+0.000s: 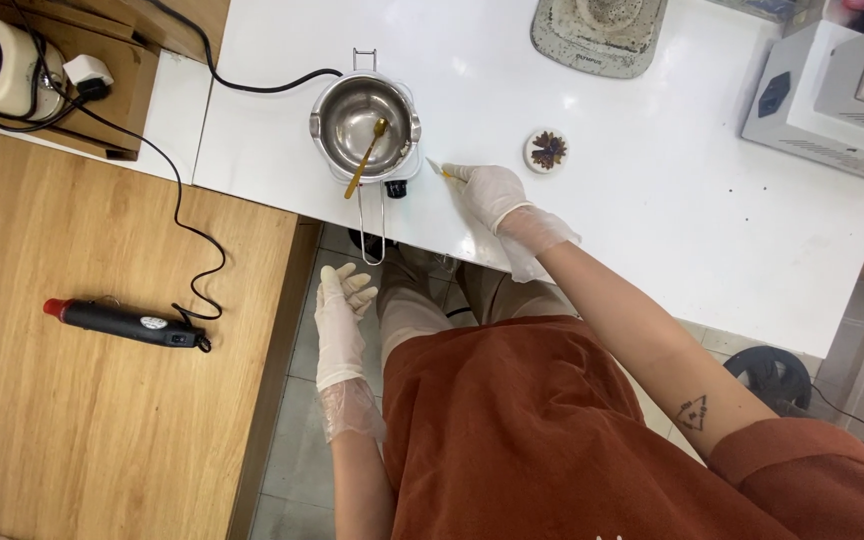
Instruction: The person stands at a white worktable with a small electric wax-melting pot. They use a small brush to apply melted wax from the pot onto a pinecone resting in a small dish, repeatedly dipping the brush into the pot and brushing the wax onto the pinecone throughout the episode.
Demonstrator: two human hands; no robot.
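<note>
The right hand (492, 195), gloved, pinches a thin stick (439, 170) between its fingertips, low over the white table (652, 200) near its front edge. Just left stands a steel pot (365, 125) with a gold spoon (366, 157) inside; a small dish (546, 151) sits near on the right, with bare tabletop beyond. The left hand (340, 310), fingers loosely together and holding nothing, hangs off the table beside the wooden bench (102, 420), where a heat gun (122, 322) lies.

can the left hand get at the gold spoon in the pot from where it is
Probably yes. The left hand hangs empty below the table edge, and the spoon leans out over the open pot's near rim. Nothing lies between them except the pot's wire handle, which sits to one side.
</note>
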